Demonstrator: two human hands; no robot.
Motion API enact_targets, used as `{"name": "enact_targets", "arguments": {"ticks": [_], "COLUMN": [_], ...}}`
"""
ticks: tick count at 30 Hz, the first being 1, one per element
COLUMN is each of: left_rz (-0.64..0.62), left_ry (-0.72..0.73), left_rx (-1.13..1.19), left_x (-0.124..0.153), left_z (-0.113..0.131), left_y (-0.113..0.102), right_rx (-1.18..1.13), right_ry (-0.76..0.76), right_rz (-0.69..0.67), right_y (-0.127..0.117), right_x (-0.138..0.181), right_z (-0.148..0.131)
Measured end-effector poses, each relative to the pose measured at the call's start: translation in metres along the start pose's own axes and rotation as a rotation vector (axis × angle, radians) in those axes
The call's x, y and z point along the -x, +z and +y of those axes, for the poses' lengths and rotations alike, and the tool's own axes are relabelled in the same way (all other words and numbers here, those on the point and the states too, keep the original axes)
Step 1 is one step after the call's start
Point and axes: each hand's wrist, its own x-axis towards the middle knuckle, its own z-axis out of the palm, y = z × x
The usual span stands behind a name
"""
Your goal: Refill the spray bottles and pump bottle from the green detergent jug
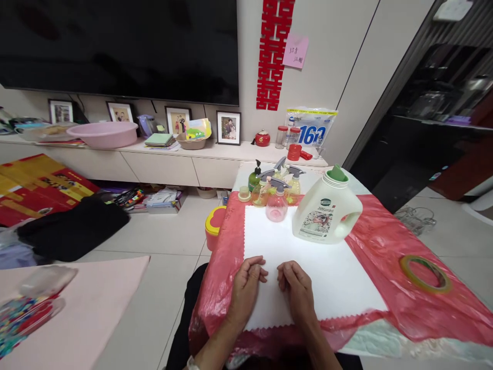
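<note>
My left hand [246,288] and my right hand [296,287] rest side by side on a white cloth [331,272] with a zigzag edge, near its front. Both hands have the fingers curled under loosely, and nothing shows in either. The cloth lies on a red plastic sheet [389,236] that covers a small table. Behind the cloth stands a large white detergent jug [327,211] with a green spout. Left of it is a small pink spray bottle [276,203].
Several more spray and pump bottles [269,182] cluster at the table's far edge. A roll of tape [424,273] lies on the red sheet at right. A red and yellow tub [213,226] stands on the floor at left. A low cabinet [162,164] holds photo frames and a pink basin [103,133].
</note>
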Motion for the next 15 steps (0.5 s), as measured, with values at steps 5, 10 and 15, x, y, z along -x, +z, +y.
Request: {"name": "enact_targets", "arguments": {"ticks": [5, 10, 15], "left_rz": [-0.033, -0.095, -0.071], "left_ry": [0.031, 0.021, 0.044], "left_rx": [0.058, -0.065, -0.173], "left_x": [0.0034, 0.0078, 0.0006], "left_z": [0.0026, 0.0042, 0.0086], "left_y": [-0.0009, -0.0037, 0.0041], "right_rx": [0.021, 0.014, 0.008], "right_ry": [0.004, -0.051, -0.048], "right_rz": [-0.047, -0.055, -0.062], "right_y": [-0.0040, -0.0044, -0.0033], "right_x": [0.0066, 0.0084, 0.0023], "right_z": [0.0009, 0.0024, 0.0073]}}
